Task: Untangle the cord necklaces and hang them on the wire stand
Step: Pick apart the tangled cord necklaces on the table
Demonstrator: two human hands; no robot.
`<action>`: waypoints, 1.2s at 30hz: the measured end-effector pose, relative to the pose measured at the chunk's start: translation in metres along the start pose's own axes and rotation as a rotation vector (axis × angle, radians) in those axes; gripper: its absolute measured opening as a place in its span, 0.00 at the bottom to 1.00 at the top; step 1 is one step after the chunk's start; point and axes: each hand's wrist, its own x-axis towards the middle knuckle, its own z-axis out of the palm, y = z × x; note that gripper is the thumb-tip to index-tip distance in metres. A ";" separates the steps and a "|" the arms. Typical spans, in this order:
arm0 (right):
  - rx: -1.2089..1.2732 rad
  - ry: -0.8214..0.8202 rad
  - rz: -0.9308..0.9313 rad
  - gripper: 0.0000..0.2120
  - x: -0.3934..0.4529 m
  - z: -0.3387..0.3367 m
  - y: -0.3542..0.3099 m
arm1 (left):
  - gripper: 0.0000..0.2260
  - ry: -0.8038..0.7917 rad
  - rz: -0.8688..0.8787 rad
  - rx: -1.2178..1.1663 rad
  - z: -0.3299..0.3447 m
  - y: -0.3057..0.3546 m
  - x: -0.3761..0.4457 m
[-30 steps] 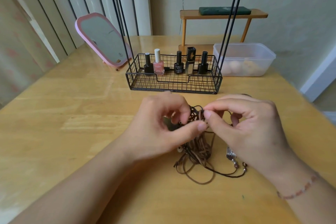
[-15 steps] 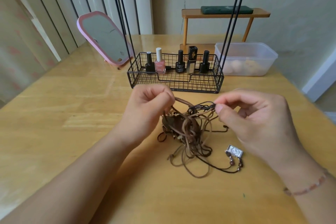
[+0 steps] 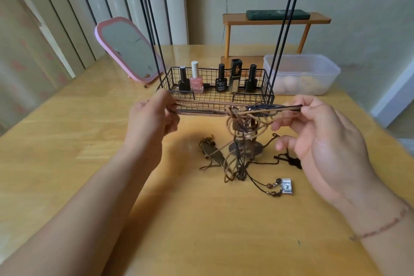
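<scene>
Since the earlier frame, left hand (image 3: 154, 119) and right hand (image 3: 322, 132) have separated, each pinching the tangled cord necklaces (image 3: 242, 127), stretched taut above the desk (image 3: 67, 141).

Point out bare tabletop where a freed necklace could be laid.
Bare wood lies left of the left hand, below the pink mirror, and along the near edge between the forearms. Crowded: the cord tangle and square pendant at centre, and the wire basket and plastic tub behind.

Left hand (image 3: 154, 119) and right hand (image 3: 324, 141) raised and held apart, forearms converging from the lower corners; each grip pinches a cord (image 3: 208, 103) end between thumb and forefinger.
</scene>
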 end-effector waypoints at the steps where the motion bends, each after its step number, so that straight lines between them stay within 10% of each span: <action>1: 0.015 -0.015 0.006 0.10 0.000 0.001 0.001 | 0.09 0.010 0.000 0.017 0.000 0.001 0.002; 9: -0.031 -0.175 0.161 0.06 -0.003 0.001 -0.007 | 0.14 -0.394 -0.356 -0.385 -0.002 0.013 -0.008; 14: -0.635 -0.178 -0.102 0.05 -0.002 -0.006 -0.001 | 0.08 -0.279 -0.226 0.018 -0.011 0.005 0.001; 18: -1.213 -0.529 -0.184 0.15 -0.012 -0.003 0.005 | 0.06 -0.117 -0.093 0.278 -0.017 0.005 0.010; 22: -1.421 -0.626 -0.134 0.12 -0.013 0.001 0.007 | 0.10 0.060 0.362 0.709 -0.019 0.000 0.009; 25: -1.477 -0.590 -0.113 0.11 -0.013 -0.002 0.005 | 0.08 -0.246 0.711 0.711 -0.016 0.006 -0.004; 29: -1.516 -0.674 -0.125 0.10 -0.013 -0.004 0.002 | 0.11 -0.908 0.588 0.933 -0.010 0.002 -0.016; 36: -1.157 -1.133 -0.106 0.08 -0.021 -0.006 -0.011 | 0.15 -0.919 0.486 1.084 -0.018 0.003 -0.009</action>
